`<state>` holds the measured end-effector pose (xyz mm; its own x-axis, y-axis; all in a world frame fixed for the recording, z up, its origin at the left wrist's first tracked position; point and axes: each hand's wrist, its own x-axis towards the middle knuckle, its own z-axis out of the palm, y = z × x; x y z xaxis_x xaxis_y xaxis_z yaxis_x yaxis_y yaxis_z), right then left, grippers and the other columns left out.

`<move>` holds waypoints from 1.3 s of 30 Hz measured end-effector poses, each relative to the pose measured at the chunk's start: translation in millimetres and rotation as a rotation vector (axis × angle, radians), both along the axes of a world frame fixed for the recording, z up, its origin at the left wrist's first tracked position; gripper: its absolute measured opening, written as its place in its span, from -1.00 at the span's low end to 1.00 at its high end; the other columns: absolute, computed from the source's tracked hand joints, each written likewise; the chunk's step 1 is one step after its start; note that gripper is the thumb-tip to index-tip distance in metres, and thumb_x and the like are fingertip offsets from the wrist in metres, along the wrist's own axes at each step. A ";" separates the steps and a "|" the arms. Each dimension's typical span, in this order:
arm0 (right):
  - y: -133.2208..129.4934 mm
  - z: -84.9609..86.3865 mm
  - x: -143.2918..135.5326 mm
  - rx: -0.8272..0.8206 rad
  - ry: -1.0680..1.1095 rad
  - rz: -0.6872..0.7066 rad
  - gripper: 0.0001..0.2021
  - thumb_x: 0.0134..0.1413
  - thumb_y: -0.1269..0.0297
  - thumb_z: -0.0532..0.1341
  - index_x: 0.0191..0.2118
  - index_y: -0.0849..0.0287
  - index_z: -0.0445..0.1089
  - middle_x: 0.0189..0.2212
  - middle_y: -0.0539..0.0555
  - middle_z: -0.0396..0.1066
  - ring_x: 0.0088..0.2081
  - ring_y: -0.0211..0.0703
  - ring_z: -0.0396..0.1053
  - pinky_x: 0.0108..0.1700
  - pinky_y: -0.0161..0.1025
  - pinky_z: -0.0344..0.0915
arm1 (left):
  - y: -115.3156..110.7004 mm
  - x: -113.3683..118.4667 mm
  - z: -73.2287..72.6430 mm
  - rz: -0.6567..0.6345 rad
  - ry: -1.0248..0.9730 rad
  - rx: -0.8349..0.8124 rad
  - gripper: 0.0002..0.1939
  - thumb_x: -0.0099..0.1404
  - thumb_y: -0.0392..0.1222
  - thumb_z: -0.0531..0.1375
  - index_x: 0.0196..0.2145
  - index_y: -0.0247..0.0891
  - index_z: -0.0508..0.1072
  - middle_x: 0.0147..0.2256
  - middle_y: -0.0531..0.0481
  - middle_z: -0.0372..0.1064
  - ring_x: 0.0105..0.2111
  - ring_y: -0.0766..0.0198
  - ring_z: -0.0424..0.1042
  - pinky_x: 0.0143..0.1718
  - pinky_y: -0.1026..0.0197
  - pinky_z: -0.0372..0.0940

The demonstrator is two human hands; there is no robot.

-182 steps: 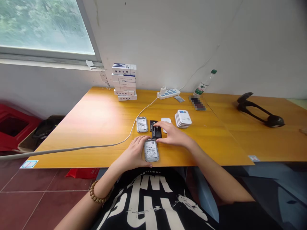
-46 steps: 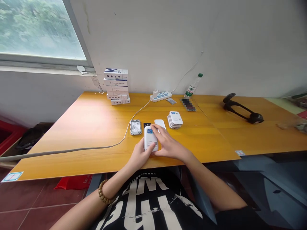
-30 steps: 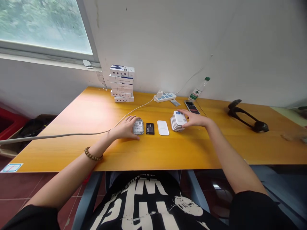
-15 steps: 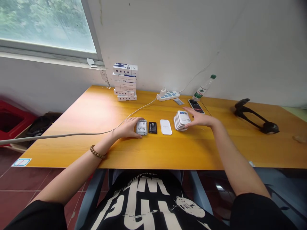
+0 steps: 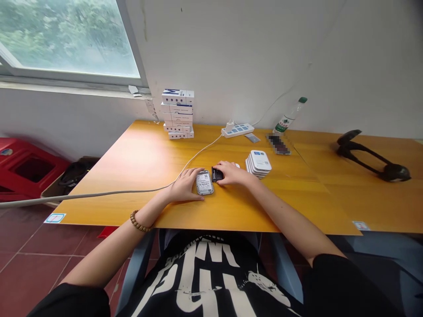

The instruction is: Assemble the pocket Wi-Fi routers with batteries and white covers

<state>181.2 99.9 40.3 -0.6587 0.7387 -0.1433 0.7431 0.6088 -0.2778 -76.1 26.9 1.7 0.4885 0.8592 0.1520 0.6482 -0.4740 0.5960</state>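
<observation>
My left hand (image 5: 185, 185) curls around the left side of a small white electronic device (image 5: 205, 183), fingers at its top edge and thumb at its bottom corner. The device lies on the table with its labelled inside facing up. Just right of it, my right hand (image 5: 229, 173) grips a black battery (image 5: 216, 175) marked 3000 between thumb and fingers. Behind that hand, a white cover (image 5: 237, 165) is mostly hidden, with only a sliver showing. A stack of several white devices (image 5: 259, 162) stands to the right of my right hand.
White boxes (image 5: 178, 114) are piled at the back. A pale cable (image 5: 132, 193) crosses the table's left part near my left hand. Behind the stack are a power strip (image 5: 238, 130), a phone (image 5: 278, 144) and a bottle (image 5: 284, 123). A black stand (image 5: 370, 158) lies far right.
My right hand has left the white stack, moved left across the cover and closed on the battery. My left hand stays at the device. The view has shifted slightly.
</observation>
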 end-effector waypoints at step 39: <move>14.6 31.3 27.6 -0.255 -0.318 -0.207 0.23 -0.36 0.25 0.62 0.51 0.01 0.12 0.50 0.31 0.05 0.48 0.52 0.04 0.37 0.20 0.22 | 5.2 19.3 -9.1 -0.058 0.074 0.034 0.04 0.01 0.26 0.55 0.34 -0.11 0.30 0.35 -0.27 0.30 0.37 -0.34 0.20 0.34 -0.29 0.11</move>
